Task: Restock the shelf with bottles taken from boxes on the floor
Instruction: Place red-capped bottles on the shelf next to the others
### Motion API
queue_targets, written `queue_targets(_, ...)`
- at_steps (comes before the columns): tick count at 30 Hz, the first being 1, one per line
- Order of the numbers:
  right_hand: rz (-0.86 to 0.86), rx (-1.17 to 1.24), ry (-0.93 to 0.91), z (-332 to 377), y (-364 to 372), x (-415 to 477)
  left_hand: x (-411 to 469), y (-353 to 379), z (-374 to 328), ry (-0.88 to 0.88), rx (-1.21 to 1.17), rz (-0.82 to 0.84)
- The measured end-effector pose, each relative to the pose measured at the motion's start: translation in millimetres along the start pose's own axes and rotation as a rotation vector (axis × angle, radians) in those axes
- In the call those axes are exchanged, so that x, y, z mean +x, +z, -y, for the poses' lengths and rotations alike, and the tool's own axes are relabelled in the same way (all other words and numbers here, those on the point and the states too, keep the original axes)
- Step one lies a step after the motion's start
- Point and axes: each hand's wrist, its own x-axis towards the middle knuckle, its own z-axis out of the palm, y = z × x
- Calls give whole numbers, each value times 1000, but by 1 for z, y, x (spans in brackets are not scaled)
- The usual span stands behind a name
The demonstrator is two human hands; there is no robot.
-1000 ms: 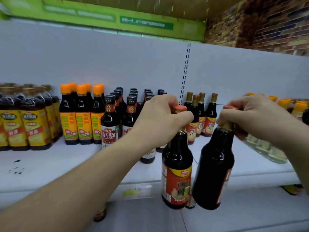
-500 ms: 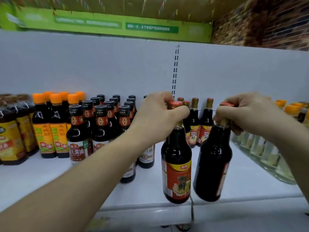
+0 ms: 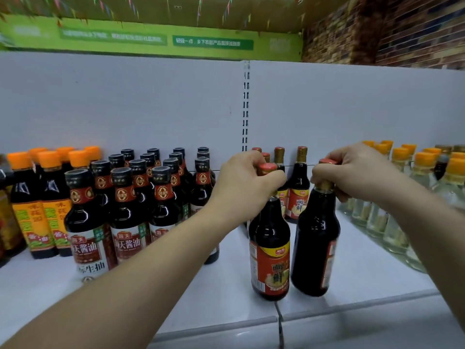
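1. The dark glass bottle with the red label and red cap [image 3: 270,248] is gripped at the neck by the left hand [image 3: 247,182]. Most of the neck is hidden by the curled fingers.
2. A second dark glass bottle with a red cap [image 3: 315,243] is gripped at the neck by the right hand [image 3: 352,172]. It is tilted, and its label is turned away, so only a red edge is seen.
3. Both bottles are held close together at the front of the white metal shelf [image 3: 201,298]. It cannot be told if their bottoms touch it.
4. A few red-label bottles at the back [image 3: 300,187] are partly hidden behind the hands.
5. On the left, dark bottles with black caps [image 3: 125,205] are partly covered by the left arm.
6. Further left, dark bottles with orange caps and yellow labels [image 3: 32,197] are seen. The ones beyond them are cut off by the edge.
7. On the right, clear bottles with orange caps [image 3: 402,197] are partly hidden by the right arm.
8. The words on the green sign [image 3: 151,39] above are too blurred to be read.
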Motion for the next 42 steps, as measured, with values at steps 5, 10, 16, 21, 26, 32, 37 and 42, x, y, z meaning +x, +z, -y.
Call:
queue_targets(5,-5,-17,13,-12,5,10,7,14,7,6,-1,11)
queue_targets(10,-14,-46,16,-21,8,17,13,30,12,-5,-10,19)
queue_targets(16,-30,-31,34,-36,12,27,22,47,22,-35,-39,2)
queue_targets(21,-62,-35,40,-49,16,29,27,58,24,-13,-6,13)
queue_targets(26,-93,-24,23,-59,22,27,27,62,32,-9,-36,31)
queue_targets(32,-109,43,12,-65,28,27,23,61,31,-30,-36,48)
queue_targets(37,-167,142,7,-71,35,23,21,59,32,-59,-35,48)
queue_targets(42,-146,243,0,-74,35,15,15,56,33,-67,9,50)
